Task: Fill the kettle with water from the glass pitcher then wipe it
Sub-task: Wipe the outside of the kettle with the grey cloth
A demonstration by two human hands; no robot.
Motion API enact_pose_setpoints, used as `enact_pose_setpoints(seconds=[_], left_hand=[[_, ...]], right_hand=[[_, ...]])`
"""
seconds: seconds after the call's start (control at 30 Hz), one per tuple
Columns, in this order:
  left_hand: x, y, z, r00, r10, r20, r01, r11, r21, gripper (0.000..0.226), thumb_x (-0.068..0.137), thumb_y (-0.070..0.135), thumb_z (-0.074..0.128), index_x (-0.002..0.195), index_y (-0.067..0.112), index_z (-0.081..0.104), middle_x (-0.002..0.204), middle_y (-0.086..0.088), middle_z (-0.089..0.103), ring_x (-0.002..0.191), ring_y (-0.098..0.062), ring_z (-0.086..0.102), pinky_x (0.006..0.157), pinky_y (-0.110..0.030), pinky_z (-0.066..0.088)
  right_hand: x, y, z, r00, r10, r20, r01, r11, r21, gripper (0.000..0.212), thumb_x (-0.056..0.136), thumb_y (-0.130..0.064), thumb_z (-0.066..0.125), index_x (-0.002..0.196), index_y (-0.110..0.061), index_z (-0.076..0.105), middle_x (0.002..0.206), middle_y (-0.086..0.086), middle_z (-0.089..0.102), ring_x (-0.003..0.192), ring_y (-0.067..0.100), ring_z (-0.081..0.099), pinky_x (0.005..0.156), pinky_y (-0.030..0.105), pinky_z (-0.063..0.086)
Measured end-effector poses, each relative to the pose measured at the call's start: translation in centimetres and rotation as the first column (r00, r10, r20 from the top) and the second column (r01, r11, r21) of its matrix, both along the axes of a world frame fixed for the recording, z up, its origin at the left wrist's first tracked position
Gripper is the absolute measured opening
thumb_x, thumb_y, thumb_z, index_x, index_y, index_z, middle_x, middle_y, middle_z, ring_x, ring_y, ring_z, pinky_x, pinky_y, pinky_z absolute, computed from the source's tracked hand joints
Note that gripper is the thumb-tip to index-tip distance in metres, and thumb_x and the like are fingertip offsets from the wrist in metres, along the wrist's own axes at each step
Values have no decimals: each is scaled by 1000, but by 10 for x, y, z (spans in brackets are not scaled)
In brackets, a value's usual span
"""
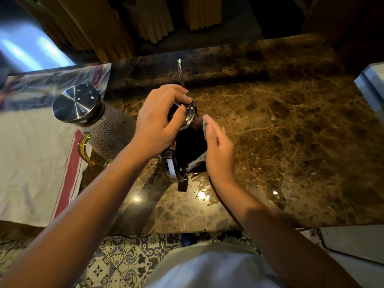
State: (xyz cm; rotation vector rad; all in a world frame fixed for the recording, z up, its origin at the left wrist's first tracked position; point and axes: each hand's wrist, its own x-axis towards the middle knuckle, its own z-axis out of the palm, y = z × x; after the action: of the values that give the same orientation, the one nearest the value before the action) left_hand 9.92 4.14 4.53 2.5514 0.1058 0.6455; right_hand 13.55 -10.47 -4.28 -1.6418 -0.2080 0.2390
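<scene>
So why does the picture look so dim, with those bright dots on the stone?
Head view: the room is dim; overhead lights glare as bright spots on the wet marble counter near the kettle; the wide lens bends the edges, and the kettle body is lost in shadow.

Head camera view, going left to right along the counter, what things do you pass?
White cloth with red stripe → glass pitcher → left hand on the kettle's lid → kettle → right hand pressing the grey cloth against it → bare marble counter.
</scene>
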Motion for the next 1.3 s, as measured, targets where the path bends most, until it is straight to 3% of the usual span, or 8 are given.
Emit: enact_pose_setpoints(seconds=[0.2,0.37,0.57,0.77,0.93,1.03,1.13,1.3], left_hand=[[1,1,-1,1000,-12,16,13,1000,-4,25,100,22,50,114,11,68,127,-3,67,118,-18,60,99,-28,41],[0,1,0,1000,-14,0,14,1000,3,25,101,21,50,115,11,67,128,-4,66,119,-19,59,100,-31,42],[-2,0,1,1000,-8,1,8,1000,-9,23,100,19,51,114,11,67,128,-5,67,120,-21,59,101,-38,44],[-4,9,6,990,-133,-41,133,991,8,24,100,19,55,117,7,66,131,-8,64,123,-22,58,104,-42,46],[-10,15,9,976,-201,-83,200,980,-19,22,99,15,56,117,6,66,132,-8,63,124,-21,57,105,-44,46],[-9,12,9,979,-185,-80,181,982,-50,21,98,17,57,115,8,65,132,-7,63,123,-21,57,104,-45,46],[-8,13,14,972,-192,-138,164,968,-191,18,95,16,63,111,10,67,133,-3,62,125,-17,57,107,-41,45],[-6,17,29,935,-277,-221,165,893,-418,11,93,7,64,103,11,68,134,-5,61,124,-14,60,103,-27,48]], right_hand=[[-60,-1,-4,904,176,389,-174,984,-40,58,107,-21,33,161,-2,22,173,10,13,161,23,10,129,51,17],[-35,-12,-16,824,86,560,-15,991,-130,51,96,5,58,145,-6,57,156,11,47,145,31,42,121,37,34],[-10,-21,-19,993,-29,114,43,992,-118,37,106,-20,55,141,-12,62,142,-11,56,138,11,50,115,43,44],[-11,6,38,988,117,101,-132,978,162,43,111,-20,38,150,-8,50,156,2,51,148,8,42,124,31,32],[18,-4,13,986,102,-133,-107,994,-30,52,103,-42,38,142,-18,62,143,-4,65,134,10,57,116,42,45],[13,-13,9,980,73,-183,-88,993,-75,46,107,-34,40,145,-15,59,146,0,62,136,12,55,118,41,43],[-6,-6,26,991,101,-92,-97,994,50,43,110,-23,40,150,-16,52,155,-4,53,144,3,44,120,23,34],[0,10,32,989,125,-78,-107,975,197,43,108,-28,40,146,-17,59,147,-4,61,139,5,52,119,39,41]])
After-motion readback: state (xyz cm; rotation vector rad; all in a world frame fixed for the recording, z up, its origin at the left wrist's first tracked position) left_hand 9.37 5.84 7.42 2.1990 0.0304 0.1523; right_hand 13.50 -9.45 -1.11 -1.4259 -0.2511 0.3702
